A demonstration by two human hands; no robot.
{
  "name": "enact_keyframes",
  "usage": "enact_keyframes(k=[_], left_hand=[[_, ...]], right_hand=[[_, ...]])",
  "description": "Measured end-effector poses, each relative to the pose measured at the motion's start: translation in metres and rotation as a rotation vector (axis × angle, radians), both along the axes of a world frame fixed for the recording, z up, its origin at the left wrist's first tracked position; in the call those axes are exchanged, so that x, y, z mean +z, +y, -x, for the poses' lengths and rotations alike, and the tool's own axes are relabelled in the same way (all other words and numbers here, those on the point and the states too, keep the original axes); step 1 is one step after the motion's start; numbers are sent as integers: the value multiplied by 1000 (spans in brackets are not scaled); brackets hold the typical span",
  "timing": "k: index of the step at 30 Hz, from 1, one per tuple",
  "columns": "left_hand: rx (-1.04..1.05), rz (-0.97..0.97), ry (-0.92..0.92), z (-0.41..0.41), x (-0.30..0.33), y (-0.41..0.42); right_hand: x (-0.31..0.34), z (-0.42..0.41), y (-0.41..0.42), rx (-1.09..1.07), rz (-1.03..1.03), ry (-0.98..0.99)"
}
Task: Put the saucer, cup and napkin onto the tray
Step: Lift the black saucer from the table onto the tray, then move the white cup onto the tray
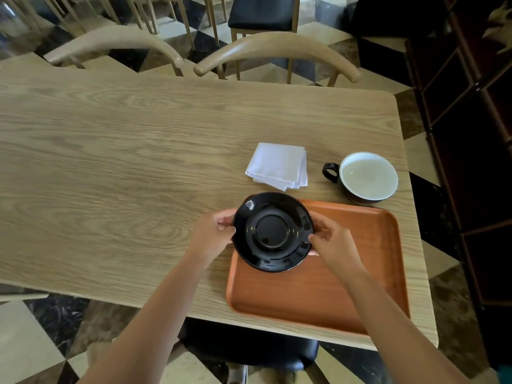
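While both hands gripped the saucer (273, 231) by opposite rims, left hand (211, 236) and right hand (334, 244), I saw it over the tray's (360, 273) far-left corner. Beyond it on the table (138, 162) lay the napkin (278, 165); the cup (365, 177) sat nearer my right hand.

1. An orange-brown rectangular wooden tray (318, 295) lay at the near right corner of the light oak tabletop (138, 162).
2. A glossy black round saucer (273, 231) sat over the tray's far left corner.
3. A folded white napkin (278, 165) lay behind the tray.
4. A black cup with a white inside (367, 177) stood right of the napkin, near the tabletop's right edge.
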State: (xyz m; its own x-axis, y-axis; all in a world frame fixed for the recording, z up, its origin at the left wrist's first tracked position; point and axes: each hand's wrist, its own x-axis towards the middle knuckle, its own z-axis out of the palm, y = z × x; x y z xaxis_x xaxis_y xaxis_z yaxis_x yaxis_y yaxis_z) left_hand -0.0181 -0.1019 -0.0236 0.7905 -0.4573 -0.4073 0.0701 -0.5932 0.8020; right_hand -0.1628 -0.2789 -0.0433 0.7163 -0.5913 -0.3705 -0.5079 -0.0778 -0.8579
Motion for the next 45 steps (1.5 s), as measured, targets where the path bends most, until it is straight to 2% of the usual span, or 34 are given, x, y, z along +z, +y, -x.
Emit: enact_keyframes(k=[4, 8, 11, 14, 17, 21, 25, 30, 34, 39, 45], left_hand=[[-83, -87, -98, 0, 3, -1], [-147, -178, -250, 0, 10, -5], [-244, -129, -435, 1, 22, -20], [-384, -81, -681, 6, 34, -47], [-500, -59, -864, 16, 34, -77], [-677, -40, -1050, 26, 14, -118], [-863, -105, -1087, 31, -2, -153], [-874, -172, -1017, 33, -11, -178], [-816, -6, -1086, 30, -14, -185], [-728, 149, -1061, 32, -15, -183], [-607, 281, -1195, 55, -2, -167]], right_hand=[[10, 0, -4, 54, 31, 49], [30, 1, -15, 199, 95, 183], [52, 12, -32, 237, 270, 185], [65, 30, -55, 106, 484, 49], [58, 44, -79, 47, 760, 31], [39, 49, -103, 154, 943, 91], [19, 47, -119, 307, 1028, 108], [6, 41, -128, 274, 1043, 16], [4, 38, -130, 233, 1089, -49], [8, 43, -131, 225, 1104, -157], [22, 70, -124, 179, 1113, -256]])
